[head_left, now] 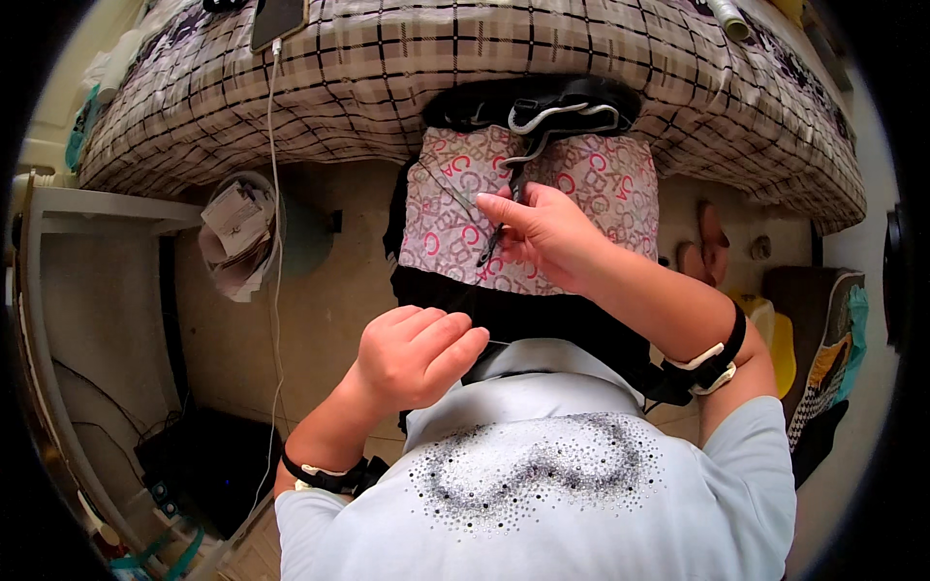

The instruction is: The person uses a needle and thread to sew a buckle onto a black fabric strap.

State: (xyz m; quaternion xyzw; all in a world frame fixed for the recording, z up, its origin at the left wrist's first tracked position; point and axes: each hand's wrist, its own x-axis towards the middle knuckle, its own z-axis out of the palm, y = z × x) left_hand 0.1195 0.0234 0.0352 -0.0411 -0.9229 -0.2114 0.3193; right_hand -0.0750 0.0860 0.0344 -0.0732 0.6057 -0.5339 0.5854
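Right hand (547, 232) pinches black strap (488, 246), left hand (417, 356) curls closed, contents unclear; from afar, I judge the strap light, limp, best gripped near its end.

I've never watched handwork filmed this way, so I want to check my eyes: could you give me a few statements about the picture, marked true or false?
1. The right hand holds a black strap. True.
2. The left hand is spread flat. False: its fingers are curled in.
3. A white cable is plugged into the phone. True.
4. The bedspread is plain. False: it is plaid.
5. A letter-patterned cloth lies over the lap. True.
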